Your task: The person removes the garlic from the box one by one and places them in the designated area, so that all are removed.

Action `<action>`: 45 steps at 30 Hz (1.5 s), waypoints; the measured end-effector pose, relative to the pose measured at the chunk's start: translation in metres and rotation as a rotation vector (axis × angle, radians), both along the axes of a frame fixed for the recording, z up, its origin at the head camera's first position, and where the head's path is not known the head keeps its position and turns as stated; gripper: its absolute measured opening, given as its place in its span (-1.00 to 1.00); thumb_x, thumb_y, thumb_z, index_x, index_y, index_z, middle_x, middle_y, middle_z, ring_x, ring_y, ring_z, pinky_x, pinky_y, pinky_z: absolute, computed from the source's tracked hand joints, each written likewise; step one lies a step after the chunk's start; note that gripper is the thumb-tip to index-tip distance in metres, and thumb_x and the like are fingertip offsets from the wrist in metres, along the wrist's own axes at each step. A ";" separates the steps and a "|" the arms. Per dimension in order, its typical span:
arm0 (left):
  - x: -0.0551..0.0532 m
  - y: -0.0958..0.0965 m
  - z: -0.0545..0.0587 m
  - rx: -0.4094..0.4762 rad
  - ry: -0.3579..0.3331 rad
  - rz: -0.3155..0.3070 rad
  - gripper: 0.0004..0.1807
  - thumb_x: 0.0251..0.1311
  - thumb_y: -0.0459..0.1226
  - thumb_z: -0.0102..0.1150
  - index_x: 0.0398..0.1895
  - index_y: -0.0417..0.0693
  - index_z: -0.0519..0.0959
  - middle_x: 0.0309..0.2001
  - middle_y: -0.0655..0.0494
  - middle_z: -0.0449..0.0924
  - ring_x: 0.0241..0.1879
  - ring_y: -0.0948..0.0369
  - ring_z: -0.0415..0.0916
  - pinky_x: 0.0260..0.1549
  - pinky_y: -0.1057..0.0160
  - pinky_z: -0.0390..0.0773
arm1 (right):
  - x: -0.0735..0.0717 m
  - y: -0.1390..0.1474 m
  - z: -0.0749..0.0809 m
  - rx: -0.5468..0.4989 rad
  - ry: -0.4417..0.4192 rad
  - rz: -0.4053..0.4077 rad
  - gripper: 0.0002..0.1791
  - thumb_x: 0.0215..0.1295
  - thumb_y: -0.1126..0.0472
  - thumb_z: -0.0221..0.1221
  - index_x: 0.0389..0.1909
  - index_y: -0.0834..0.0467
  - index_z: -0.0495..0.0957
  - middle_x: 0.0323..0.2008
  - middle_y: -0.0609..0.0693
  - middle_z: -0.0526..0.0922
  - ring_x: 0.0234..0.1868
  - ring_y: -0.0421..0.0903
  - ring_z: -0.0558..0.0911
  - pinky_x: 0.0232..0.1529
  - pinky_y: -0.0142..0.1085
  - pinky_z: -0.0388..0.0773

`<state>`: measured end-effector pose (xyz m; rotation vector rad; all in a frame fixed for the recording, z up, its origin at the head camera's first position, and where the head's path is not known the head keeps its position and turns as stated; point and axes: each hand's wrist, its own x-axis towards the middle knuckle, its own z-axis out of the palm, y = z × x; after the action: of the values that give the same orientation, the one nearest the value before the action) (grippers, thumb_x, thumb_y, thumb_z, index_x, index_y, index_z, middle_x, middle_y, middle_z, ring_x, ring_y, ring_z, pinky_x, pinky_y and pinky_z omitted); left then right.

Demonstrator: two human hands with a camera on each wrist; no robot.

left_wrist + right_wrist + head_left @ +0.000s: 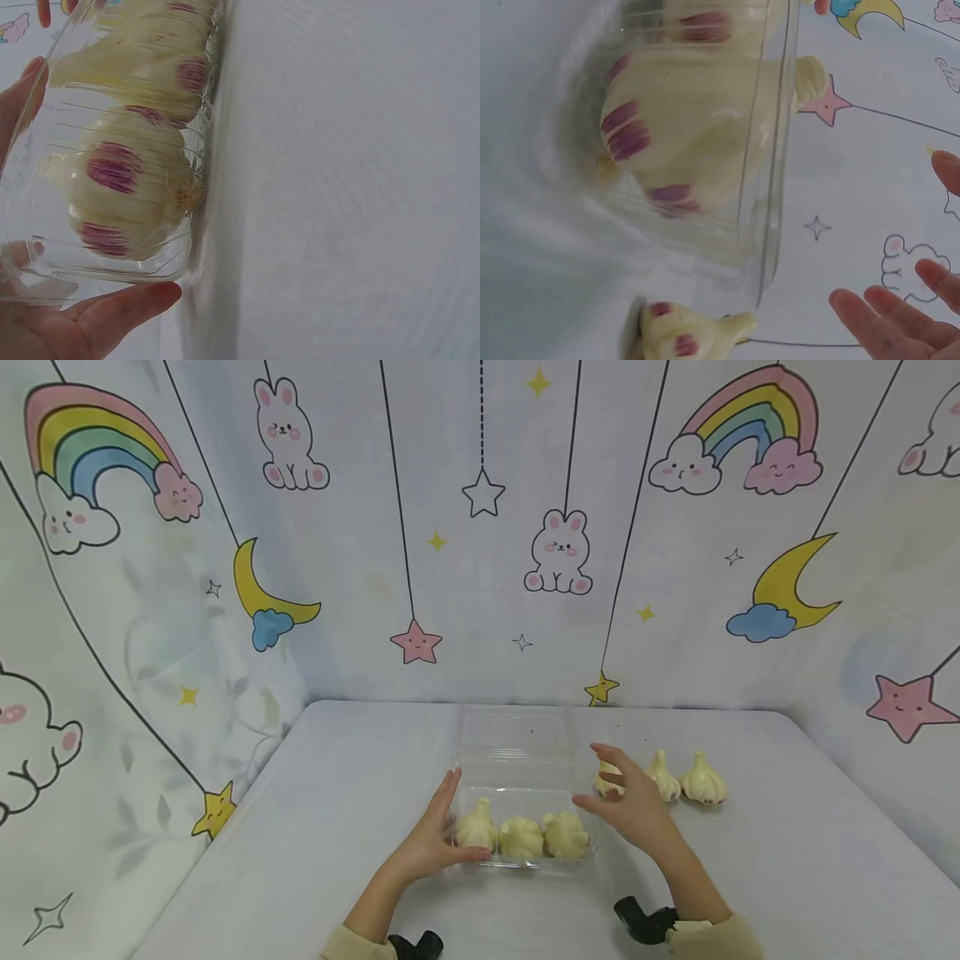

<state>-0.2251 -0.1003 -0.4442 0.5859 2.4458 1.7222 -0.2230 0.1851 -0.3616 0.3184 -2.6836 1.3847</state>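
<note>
A clear plastic clamshell box (517, 865) stands on the table, its lid (516, 731) folded back behind it. Three garlic bulbs, among them the left one (476, 827), sit in a row along its front; purple streaks mark the near bulb (116, 184) in the left wrist view. My left hand (431, 839) holds the box's left end, thumb at the front corner and fingers along the side. Beyond the box's right rim, my right hand (630, 802) hovers with fingers spread and nothing in them. It partly hides a loose garlic bulb (606, 783) behind it.
Two more garlic bulbs, the middle one (662, 777) and the right one (703, 779), stand to the right of the box on the white tabletop (330, 793). A printed cloth (480, 577) hangs behind the table and along both sides.
</note>
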 end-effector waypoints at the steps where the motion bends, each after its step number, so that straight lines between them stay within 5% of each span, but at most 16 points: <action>1: 0.000 0.000 0.000 0.009 -0.010 -0.001 0.27 -0.21 -0.25 0.48 0.44 0.15 -0.29 0.42 -0.14 -0.46 0.23 -0.40 -0.06 0.10 -0.16 0.26 | 0.000 -0.002 0.000 0.000 0.006 0.005 -0.20 0.00 0.15 0.36 0.28 0.12 0.21 0.24 0.26 0.26 0.13 0.24 0.40 0.04 -0.03 0.46; 29: 0.001 -0.001 0.004 0.012 -0.004 0.000 0.28 -0.22 -0.25 0.48 0.44 0.08 -0.30 0.42 -0.15 -0.45 0.28 -0.34 -0.10 0.12 -0.16 0.24 | -0.002 -0.055 -0.015 -0.053 0.020 0.074 -0.26 -0.12 0.25 0.42 0.18 0.11 0.37 0.18 0.10 0.39 0.11 0.15 0.44 0.01 -0.01 0.47; 37: 0.019 0.003 0.035 0.024 -0.015 0.008 0.21 -0.19 -0.32 0.46 0.43 -0.17 -0.23 0.40 -0.29 -0.40 0.31 -0.30 -0.17 0.14 -0.20 0.17 | 0.002 -0.070 -0.011 -0.037 0.035 0.071 -0.34 -0.16 0.25 0.44 0.08 0.09 0.47 0.10 0.05 0.48 0.06 0.12 0.49 -0.02 -0.02 0.50; 45: 0.018 0.003 0.034 0.027 -0.027 0.002 0.21 -0.18 -0.33 0.45 0.43 -0.17 -0.23 0.40 -0.29 -0.40 0.27 -0.36 -0.11 0.13 -0.21 0.18 | 0.004 -0.081 -0.010 -0.053 0.051 0.123 -0.40 -0.15 0.24 0.43 0.02 0.14 0.50 0.05 0.06 0.51 0.01 0.16 0.51 -0.04 -0.01 0.51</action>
<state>-0.2074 -0.0976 -0.4100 0.5589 2.4094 1.7544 -0.2194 0.1040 -0.3719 0.5149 -2.6206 1.4565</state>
